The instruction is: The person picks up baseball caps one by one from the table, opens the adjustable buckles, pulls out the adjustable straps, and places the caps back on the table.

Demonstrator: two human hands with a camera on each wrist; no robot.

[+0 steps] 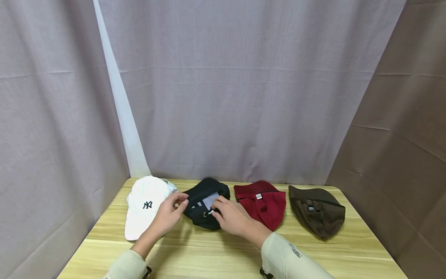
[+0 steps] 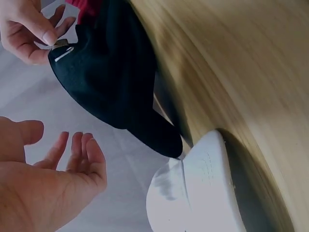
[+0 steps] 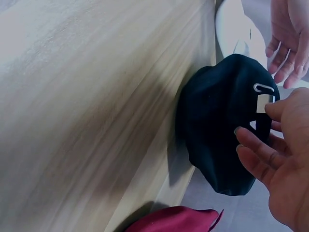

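Observation:
A black cap (image 1: 202, 221) lies upturned, its opening and light lining facing up. My right hand (image 1: 230, 217) pinches the cap's strap at the metal buckle (image 3: 264, 103) between thumb and forefinger; the other fingers are spread in the right wrist view. A small metal loop (image 2: 64, 54) shows on the cap close by. At the cap's left side hovers my left hand (image 1: 170, 215), fingers loosely bent and holding nothing; the left wrist view shows a gap between it and the black cloth. Left of that, a white cap (image 1: 144, 205) with a dark NY emblem sits crown up, partly behind the left hand.
Right of the black cap lies a red cap (image 1: 266, 207), upturned, partly behind my right forearm. Farther right is a dark brown cap (image 1: 322, 217), also upturned. All stand along the back of a wooden table (image 1: 195, 259), with grey curtains (image 1: 240, 97) behind and a brown curtain (image 1: 400, 147) at right.

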